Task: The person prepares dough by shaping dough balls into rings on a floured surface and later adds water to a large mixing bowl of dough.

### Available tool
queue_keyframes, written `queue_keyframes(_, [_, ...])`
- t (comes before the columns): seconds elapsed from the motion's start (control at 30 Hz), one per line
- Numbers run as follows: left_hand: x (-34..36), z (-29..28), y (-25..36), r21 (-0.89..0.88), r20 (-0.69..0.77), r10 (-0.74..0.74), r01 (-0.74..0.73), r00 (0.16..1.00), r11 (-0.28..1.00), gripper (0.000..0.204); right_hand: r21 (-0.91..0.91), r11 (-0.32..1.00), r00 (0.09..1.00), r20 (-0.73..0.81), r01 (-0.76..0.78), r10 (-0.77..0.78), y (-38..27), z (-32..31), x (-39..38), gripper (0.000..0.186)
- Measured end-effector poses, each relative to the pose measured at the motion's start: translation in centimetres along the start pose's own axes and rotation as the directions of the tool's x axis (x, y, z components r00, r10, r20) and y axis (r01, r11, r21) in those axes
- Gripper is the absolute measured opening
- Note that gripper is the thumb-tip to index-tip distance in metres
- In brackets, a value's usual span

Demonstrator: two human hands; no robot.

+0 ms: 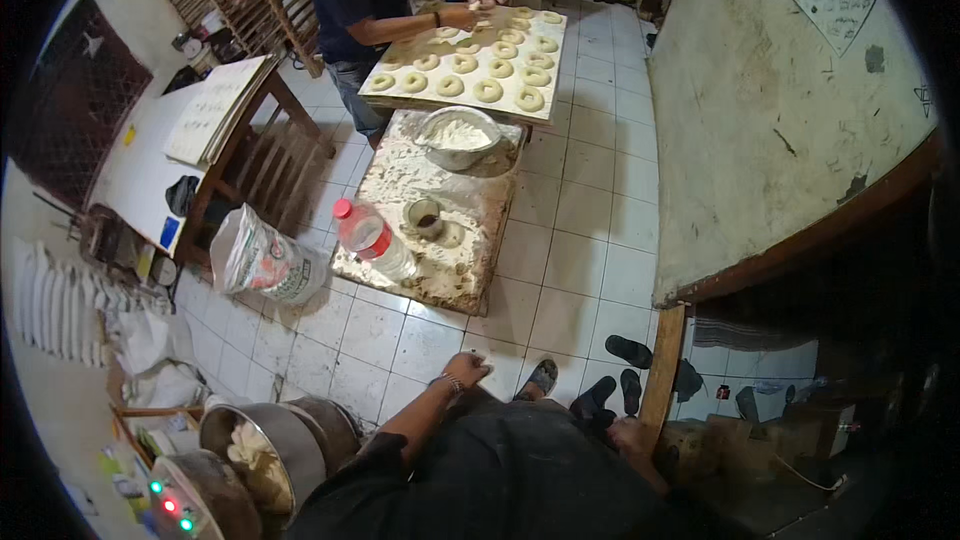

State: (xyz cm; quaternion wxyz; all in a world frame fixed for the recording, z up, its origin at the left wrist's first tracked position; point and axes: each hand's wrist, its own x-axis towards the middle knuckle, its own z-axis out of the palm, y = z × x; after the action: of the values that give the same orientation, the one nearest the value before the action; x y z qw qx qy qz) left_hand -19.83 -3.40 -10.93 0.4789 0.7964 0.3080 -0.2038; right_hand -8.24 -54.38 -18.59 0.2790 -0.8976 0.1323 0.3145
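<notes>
My left hand point(467, 370), with a band at the wrist, hangs over the tiled floor in front of the worktable point(450, 285). Its fingers are slightly bent and apart, and I see nothing held in it. My right hand point(630, 435) hangs low beside a wooden post; it is dim, and its fingers cannot be made out. Neither hand touches the table. On the floury tabletop stand a clear plastic bottle with a red cap point(372, 238), a glass with dark contents point(424, 219) and a bowl of flour point(457, 135).
Beyond, a person point(375, 0) handles dough by a board point(545, 112) of dough rings point(488, 90). A white sack point(265, 260) stands left of the worktable. A metal mixer bowl point(290, 450) with dough is at lower left. Sandals point(628, 351) lie right, near a wall point(780, 120).
</notes>
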Motion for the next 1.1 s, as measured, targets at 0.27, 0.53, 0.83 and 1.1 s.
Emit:
queue_keyframes(0.27, [8.8,-2.1,32.2,0.133,-0.103,0.729,-0.717,0.677,0.684,0.058,0.661,0.750,0.927,0.264,0.026,-0.266,-34.5,-7.9,8.7,0.054])
queue_keyframes(0.53, [25.9,-6.8,39.9,0.124,-0.367,0.904,-0.952,0.218,0.280,0.080,0.782,0.224,0.487,0.556,-0.582,-0.673,-59.3,-11.9,12.3,0.096])
queue_keyframes(0.83, [40.8,-21.0,41.4,0.090,-0.020,0.329,-0.326,0.944,0.941,0.074,0.533,0.832,0.789,0.440,0.157,-0.430,-75.8,-22.3,30.7,0.067])
queue_keyframes(1.1, [45.4,-22.8,36.4,-0.349,-0.194,-0.052,-0.020,0.980,0.937,0.060,0.463,0.870,0.847,0.383,0.169,-0.369,-91.5,-22.4,47.6,0.043])
